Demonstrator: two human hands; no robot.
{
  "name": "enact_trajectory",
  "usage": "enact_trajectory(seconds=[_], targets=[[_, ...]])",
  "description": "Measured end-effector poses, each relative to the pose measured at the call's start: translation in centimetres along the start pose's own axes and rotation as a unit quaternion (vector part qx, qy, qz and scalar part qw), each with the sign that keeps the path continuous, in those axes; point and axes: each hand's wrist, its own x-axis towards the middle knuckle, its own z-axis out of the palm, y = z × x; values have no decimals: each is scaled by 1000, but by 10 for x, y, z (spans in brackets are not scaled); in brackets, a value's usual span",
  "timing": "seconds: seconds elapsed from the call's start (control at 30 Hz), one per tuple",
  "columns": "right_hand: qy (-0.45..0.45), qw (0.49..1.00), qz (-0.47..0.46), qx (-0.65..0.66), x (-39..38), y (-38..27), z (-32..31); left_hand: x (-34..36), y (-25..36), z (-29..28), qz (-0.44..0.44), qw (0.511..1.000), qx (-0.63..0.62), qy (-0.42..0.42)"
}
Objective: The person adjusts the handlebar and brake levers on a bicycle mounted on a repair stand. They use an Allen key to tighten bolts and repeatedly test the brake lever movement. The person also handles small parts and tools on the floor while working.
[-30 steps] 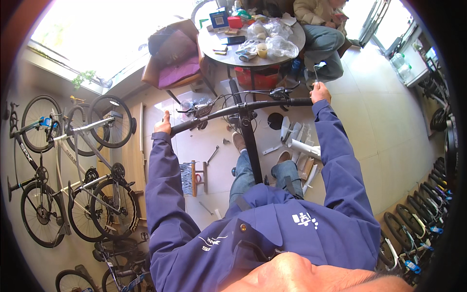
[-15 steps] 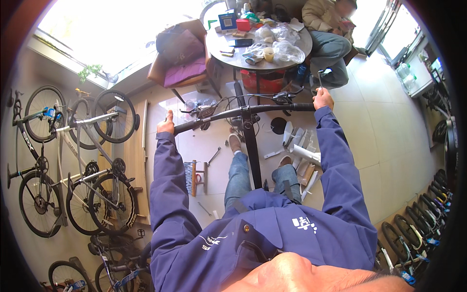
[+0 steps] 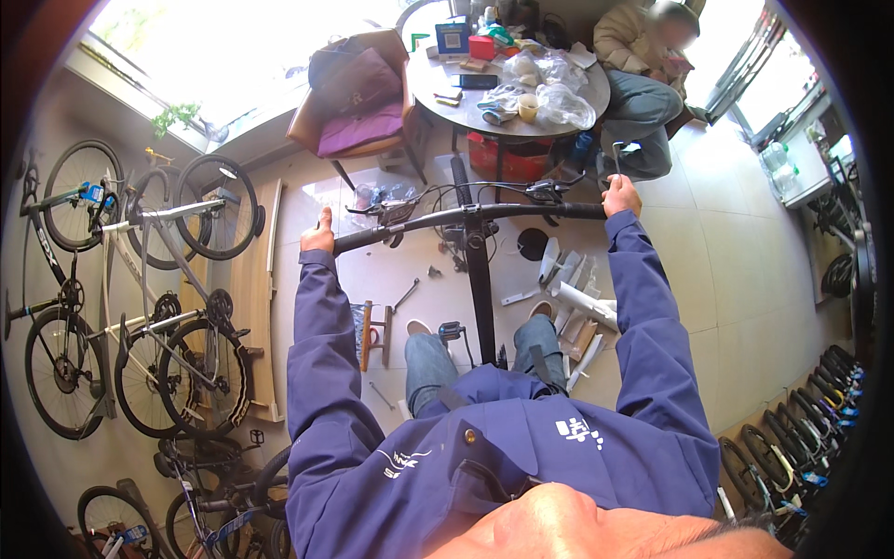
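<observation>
Two hands meet the bicycle (image 3: pixel 480 298) at its handlebar (image 3: pixel 507 211), which spans the space ahead of the person, the frame running back between the legs. The left hand (image 3: pixel 318 233) is wrapped round the outer end of its grip, thumb raised; the right hand (image 3: pixel 621 196) is at the opposite end, fingers closed on an upright, bent metal tool (image 3: pixel 616 158) — whether that palm also clasps the bar is impossible to tell. The bar looks stiff and hard, the bicycle fairly heavy, though its wheels should bear most of that; steering probably swings easily. Both dark ends seem the surest, least slippery hold, while the brake lever (image 3: pixel 549 189) is likely a poorer one. Much is covered: the jacket (image 3: pixel 503 410) hides the bicycle's rear, the front tyre (image 3: pixel 460 177) shows only as a dark strip beyond the bar, and the tool's lower end is lost in the fist.
</observation>
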Motion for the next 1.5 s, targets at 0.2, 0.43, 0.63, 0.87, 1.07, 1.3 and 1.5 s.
enact_trajectory(seconds=[0.2,0.43,0.63,0.87,1.07,1.3,1.5], targets=[[16,1000,-2,-7,-6,2,-1,8,-2,4,6,1000,-4,-8],[18,1000,4,6,-9,0,1,8,4,-1,2,1000,10,-3],[29,999,-32,-9,-8,-1,4,-2,10,-8,-17,999,-46,-6],[-16,1000,8,-8,-9,-10,-2,-5,4,-9,8,1000,-2,-7],[15,998,-38,-41,1,-6,7,-6,-8,-11,30,999,24,-27],[4,998,-44,-43,11,-1,12,-7,-17,-6,28,1000,6,2],[-10,1000,-3,-17,-4,-4,2,1,-5,-6,7,999,-33,-18]])
